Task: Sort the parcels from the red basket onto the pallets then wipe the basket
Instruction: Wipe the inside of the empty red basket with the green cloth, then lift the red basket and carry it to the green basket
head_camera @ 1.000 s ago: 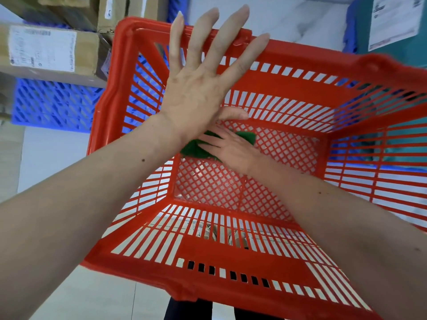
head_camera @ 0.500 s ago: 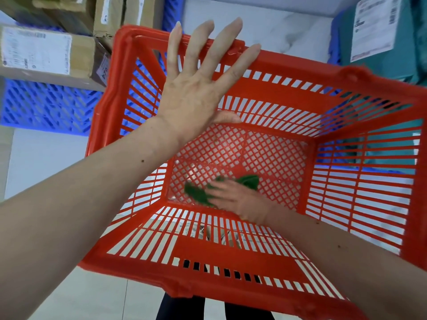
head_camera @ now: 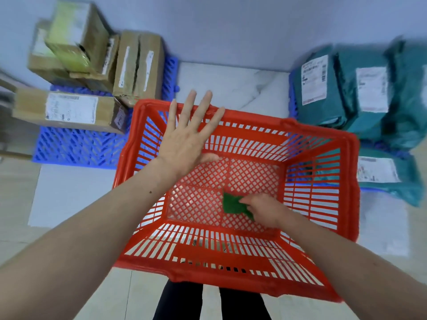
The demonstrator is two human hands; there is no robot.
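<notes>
The red basket point(head_camera: 231, 266) stands on the floor in front of me, with no parcel inside. My left hand point(head_camera: 184, 137) hovers flat above its far left corner, fingers straight and spread. My right hand point(head_camera: 263, 207) reaches down inside and pinches a green cloth point(head_camera: 232, 203) against the mesh bottom, right of the middle. Brown cardboard parcels point(head_camera: 71, 109) are stacked on the blue pallet point(head_camera: 76, 148) at the left. Teal bag parcels point(head_camera: 360, 88) lie on a second blue pallet point(head_camera: 291, 93) at the right.
A white marbled floor strip point(head_camera: 231, 84) runs between the two pallets up to the grey wall. My dark-clothed legs point(head_camera: 178, 301) show below the basket's near rim. Pale floor tiles lie left and right of the basket.
The view has pulled back, so both pallets show. My right hand has dragged the green cloth from the far left of the basket bottom toward the near right. My left hand stays spread.
</notes>
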